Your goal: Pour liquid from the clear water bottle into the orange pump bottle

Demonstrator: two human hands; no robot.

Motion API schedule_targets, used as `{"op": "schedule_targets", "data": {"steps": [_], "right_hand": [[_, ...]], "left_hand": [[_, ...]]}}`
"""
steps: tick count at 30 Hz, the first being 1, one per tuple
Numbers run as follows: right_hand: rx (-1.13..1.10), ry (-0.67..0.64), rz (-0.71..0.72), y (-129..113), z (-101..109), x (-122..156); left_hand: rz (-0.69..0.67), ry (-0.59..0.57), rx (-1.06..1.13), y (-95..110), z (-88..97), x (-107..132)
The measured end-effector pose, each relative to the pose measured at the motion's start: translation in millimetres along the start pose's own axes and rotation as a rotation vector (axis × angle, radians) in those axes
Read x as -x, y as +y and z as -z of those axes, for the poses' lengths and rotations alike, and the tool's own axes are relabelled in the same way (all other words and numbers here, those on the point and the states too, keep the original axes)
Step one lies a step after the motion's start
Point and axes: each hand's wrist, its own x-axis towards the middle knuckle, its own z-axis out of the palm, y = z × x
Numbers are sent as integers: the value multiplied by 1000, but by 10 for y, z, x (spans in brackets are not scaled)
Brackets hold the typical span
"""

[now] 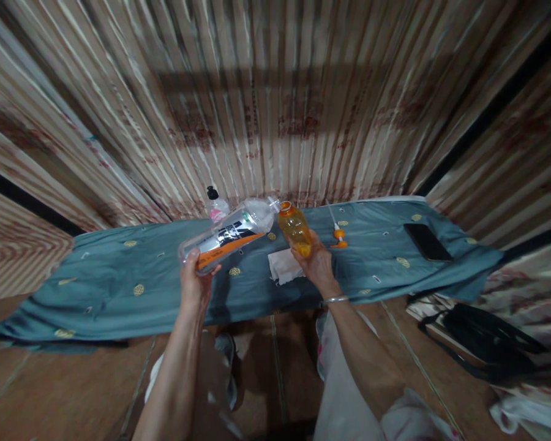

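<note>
My left hand is closed round the base of a large clear plastic bottle with a silver, black and orange label. That bottle lies tilted in the air, its neck pointing right. In my right hand is a smaller orange see-through bottle, uncapped and leaning left. The two mouths are close together; whether they touch I cannot tell. To the right of the orange bottle, an orange pump top with a pale tube lies on the cloth. A white folded tissue rests below the orange bottle.
A blue-green patterned cloth covers the narrow table. Behind the large bottle stands a clear bottle with a black pump. A black phone lies at the right. Striped curtains hang behind; a black bag is at the lower right.
</note>
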Motion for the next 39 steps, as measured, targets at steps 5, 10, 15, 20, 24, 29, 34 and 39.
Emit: {"op": "schedule_targets", "data": {"steps": [5, 10, 15, 20, 24, 29, 34, 39], "right_hand": [[-4, 14, -3, 9, 18, -32], [2, 43, -18, 41, -17, -25], [42, 32, -28, 59, -38, -11], [13, 26, -34, 22, -11, 1], [-13, -10, -72, -2, 28, 26], [4, -41, -80, 20, 52, 52], [-2, -8, -43, 71, 26, 54], [-23, 24, -49, 100, -5, 62]], "left_hand": [[-11, -19, -12, 62, -92, -54], [-7, -46, -21, 15, -144, -106], [18, -33, -6, -94, -127, -136], [45, -11, 7, -116, -106, -110], [36, -13, 24, -90, -106, -66], [62, 1, 40, -127, -92, -60], [63, 1, 57, -186, -106, -57], [74, 26, 64, -188, -123, -61]]}}
